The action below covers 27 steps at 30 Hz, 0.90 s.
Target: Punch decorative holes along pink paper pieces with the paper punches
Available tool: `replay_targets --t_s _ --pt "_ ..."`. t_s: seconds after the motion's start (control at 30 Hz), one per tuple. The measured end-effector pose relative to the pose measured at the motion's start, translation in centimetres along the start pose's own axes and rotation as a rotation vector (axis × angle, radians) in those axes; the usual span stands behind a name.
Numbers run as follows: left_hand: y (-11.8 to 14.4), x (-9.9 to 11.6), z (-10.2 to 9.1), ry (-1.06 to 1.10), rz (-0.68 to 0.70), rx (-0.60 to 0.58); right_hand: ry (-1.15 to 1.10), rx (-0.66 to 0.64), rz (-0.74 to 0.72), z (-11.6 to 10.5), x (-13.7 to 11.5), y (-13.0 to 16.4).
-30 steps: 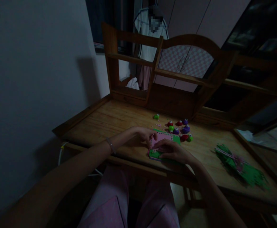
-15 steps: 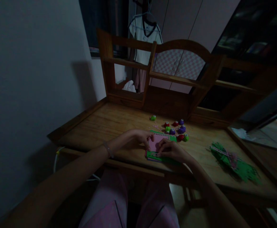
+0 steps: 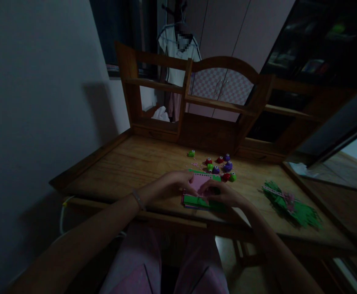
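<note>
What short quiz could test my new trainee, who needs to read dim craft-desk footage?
1. True or false: both hands rest on the pink and green paper stack.
2. Which lies furthest from the left hand? A) small paper punches B) green paper strips C) right hand
3. What does the left wrist wear?

Key
1. True: both hands touch it, near the front edge of the wooden desk.
2. B, off to the right.
3. A thin bracelet.
</note>
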State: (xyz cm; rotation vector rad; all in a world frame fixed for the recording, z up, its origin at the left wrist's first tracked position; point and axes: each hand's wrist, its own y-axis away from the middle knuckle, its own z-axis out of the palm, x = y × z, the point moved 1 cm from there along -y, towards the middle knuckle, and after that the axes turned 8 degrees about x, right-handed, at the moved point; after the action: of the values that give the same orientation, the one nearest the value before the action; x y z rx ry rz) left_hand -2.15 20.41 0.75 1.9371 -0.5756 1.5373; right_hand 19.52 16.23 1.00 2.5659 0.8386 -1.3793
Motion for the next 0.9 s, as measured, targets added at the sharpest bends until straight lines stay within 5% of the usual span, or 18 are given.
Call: replay_targets --t_s 0.23,0.63,0.9 --pt "-0.7 -0.8 0.1 0.020 -0.030 0.048 -0.015 0.047 -0.071 1.0 -0.1 -0.6" --pt "-0.7 -1.5 0.1 0.116 0.032 0.100 0.015 -0.005 -0.025 -1.7 0.1 2.0" --pt "-1.6 -2.6 -0.2 0.059 0.047 0.135 0.051 0.002 -0.033 -1.5 -0.3 1.6"
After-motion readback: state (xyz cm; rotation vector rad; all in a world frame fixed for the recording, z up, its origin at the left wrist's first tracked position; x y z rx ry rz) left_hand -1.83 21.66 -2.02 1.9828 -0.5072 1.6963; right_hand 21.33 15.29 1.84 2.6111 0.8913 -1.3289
